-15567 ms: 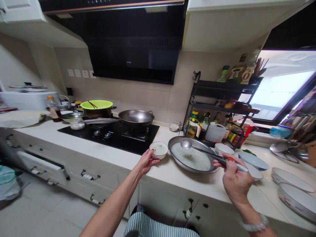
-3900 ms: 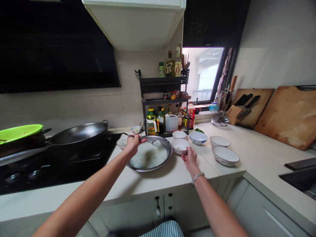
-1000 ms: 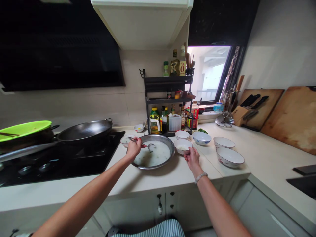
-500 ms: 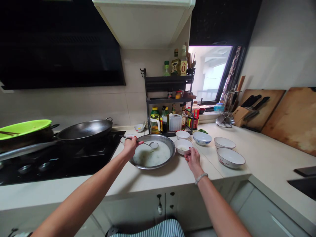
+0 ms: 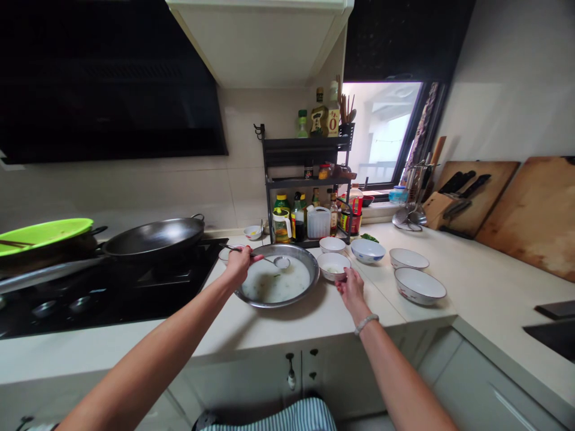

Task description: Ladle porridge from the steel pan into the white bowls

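My left hand is closed round the handle of a metal ladle. The ladle's bowl hangs over a wide steel basin of cloudy white liquid with bits of green in it. To the right of the basin, my right hand pinches the rim of a small white bowl, which has a little food in the bottom. Another white bowl stands just behind it, and a blue-patterned bowl is to its right.
Two more bowls, one white and one flowered, stand further right. Behind the basin is a black rack of bottles. A wok sits on the stove at left. A knife block stands at the back right.
The ladle's bowl has shifted very slightly to the right over the basin. My right hand stays on the small bowl's rim.
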Tool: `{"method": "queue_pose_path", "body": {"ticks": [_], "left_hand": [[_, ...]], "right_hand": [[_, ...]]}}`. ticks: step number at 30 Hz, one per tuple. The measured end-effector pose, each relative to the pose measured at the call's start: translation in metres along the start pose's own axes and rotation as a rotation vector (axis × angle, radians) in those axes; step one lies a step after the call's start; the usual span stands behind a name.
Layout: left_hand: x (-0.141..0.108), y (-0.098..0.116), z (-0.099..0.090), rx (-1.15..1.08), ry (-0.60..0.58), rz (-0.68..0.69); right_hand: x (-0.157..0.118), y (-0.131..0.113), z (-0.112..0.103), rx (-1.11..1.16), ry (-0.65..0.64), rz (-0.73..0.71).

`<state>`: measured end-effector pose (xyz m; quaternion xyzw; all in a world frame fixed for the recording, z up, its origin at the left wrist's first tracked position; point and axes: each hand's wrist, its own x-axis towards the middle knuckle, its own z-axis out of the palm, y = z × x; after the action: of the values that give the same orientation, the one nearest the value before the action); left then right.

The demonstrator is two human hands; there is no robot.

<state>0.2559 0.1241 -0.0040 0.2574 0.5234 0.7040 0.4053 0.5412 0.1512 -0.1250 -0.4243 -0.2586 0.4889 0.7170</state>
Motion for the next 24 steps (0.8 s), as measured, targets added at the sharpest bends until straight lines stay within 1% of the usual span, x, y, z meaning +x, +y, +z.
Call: {"method": "queue_pose_path", "body": {"ticks": [8, 14, 17, 24], "left_hand": [[0.002, -0.001, 0.005, -0.005, -0.004, -0.002], [0.003, -0.002, 0.007, -0.002, -0.032, 0.0], [0.001, -0.001, 0.009, 0.006, -0.028, -0.011], [-0.006, 0.004, 0.019, -0.006, -0.063, -0.017]], "right_hand": [[-0.001, -0.002, 0.0, 0.001, -0.001, 0.013], [0.0, -0.001, 0.0, -0.003, 0.019, 0.027], [0.0, 0.0, 0.0, -0.003, 0.019, 0.029], [0.003, 0.003, -0.001, 0.001, 0.016, 0.027]]}}
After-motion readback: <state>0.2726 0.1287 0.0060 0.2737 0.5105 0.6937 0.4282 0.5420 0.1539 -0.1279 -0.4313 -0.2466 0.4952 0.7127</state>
